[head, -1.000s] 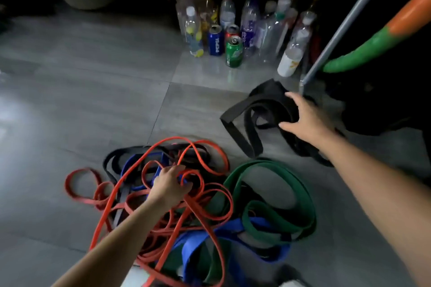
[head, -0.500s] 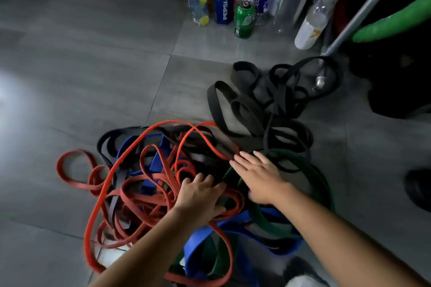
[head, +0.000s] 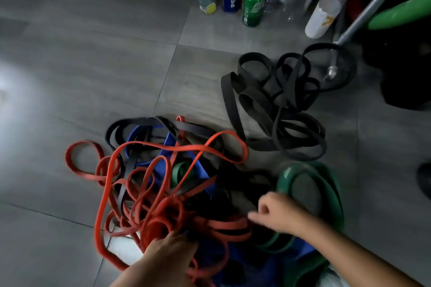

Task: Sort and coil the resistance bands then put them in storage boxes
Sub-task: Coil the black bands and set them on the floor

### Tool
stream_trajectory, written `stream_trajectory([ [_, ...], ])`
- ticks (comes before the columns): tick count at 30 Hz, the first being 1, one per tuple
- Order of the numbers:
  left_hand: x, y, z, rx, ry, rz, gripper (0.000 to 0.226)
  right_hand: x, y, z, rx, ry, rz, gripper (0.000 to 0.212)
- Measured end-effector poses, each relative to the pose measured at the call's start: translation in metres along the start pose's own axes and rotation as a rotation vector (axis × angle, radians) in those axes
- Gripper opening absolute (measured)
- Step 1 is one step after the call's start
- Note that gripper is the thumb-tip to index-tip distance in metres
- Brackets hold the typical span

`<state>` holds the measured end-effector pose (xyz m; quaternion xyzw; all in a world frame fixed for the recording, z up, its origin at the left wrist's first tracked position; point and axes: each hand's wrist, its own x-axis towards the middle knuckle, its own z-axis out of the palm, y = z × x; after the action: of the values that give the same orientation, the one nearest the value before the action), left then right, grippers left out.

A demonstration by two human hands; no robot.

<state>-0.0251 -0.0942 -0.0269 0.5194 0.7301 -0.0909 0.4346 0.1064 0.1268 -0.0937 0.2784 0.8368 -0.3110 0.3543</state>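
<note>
The resistance bands are spread on the floor [head: 93, 65], well short of the green can [head: 253, 6]. A sorted heap of black bands [head: 279, 109] is nearest the can. Beyond it from the can, orange bands [head: 149, 147], blue bands [head: 168, 144] and green bands [head: 310, 184] are knotted together.

The bands are judged light, limp, stretchy and rather tacky, so snagging is to be expected. One loop is best taken near its free end and drawn out clear.

The left grip [head: 168, 255] is closed in a bunch of orange bands. The right grip [head: 276, 214] is curled beside them, but blur hides whether anything is pinched.

No storage box is seen. Of the containers, only the can and the bottles beside it are visible, their contents unclear.
</note>
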Motion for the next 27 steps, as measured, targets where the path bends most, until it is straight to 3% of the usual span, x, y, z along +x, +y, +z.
stream_trajectory([
  [2, 0.015, 0.011, -0.021, -0.06, 0.094, -0.023, 0.054, 0.014, -0.013, 0.0, 0.032, 0.32, 0.012, 0.034],
  [6, 0.069, 0.012, -0.071, -0.045, 0.648, -0.099, 0.044, 0.052, -0.057, -0.003, 0.13, 0.427, 0.18, 0.073],
  [7, 0.085, 0.003, -0.078, -0.025, 0.66, -0.151, 0.055, 0.06, -0.064, -0.004, 0.169, 0.389, 0.234, 0.08],
  [9, 0.111, -0.018, -0.083, 0.017, 0.469, -0.266, 0.08, 0.072, -0.073, -0.004, 0.178, 0.286, 0.277, 0.082],
  [11, 0.123, -0.032, -0.07, 0.137, 0.284, -0.308, 0.094, 0.072, -0.074, 0.001, 0.108, 0.308, 0.234, 0.066],
  [13, 0.127, -0.039, -0.052, 0.293, 0.247, -0.319, 0.093, 0.065, -0.069, 0.005, 0.105, 0.354, 0.168, 0.055],
  [17, 0.113, -0.054, -0.042, 0.392, 0.358, -0.295, 0.046, 0.046, -0.049, 0.007, 0.332, 0.352, 0.149, 0.063],
  [19, 0.097, -0.057, -0.041, 0.384, 0.344, -0.252, 0.035, 0.032, -0.049, 0.011, 0.338, 0.389, 0.136, 0.071],
  [23, 0.056, -0.053, -0.031, 0.237, 0.397, -0.221, 0.039, -0.004, -0.063, 0.014, 0.337, 0.53, -0.009, 0.083],
  [27, -0.01, -0.048, -0.008, -0.157, 0.635, -0.298, 0.053, -0.053, -0.05, -0.014, 0.533, 0.497, -0.033, 0.057],
])
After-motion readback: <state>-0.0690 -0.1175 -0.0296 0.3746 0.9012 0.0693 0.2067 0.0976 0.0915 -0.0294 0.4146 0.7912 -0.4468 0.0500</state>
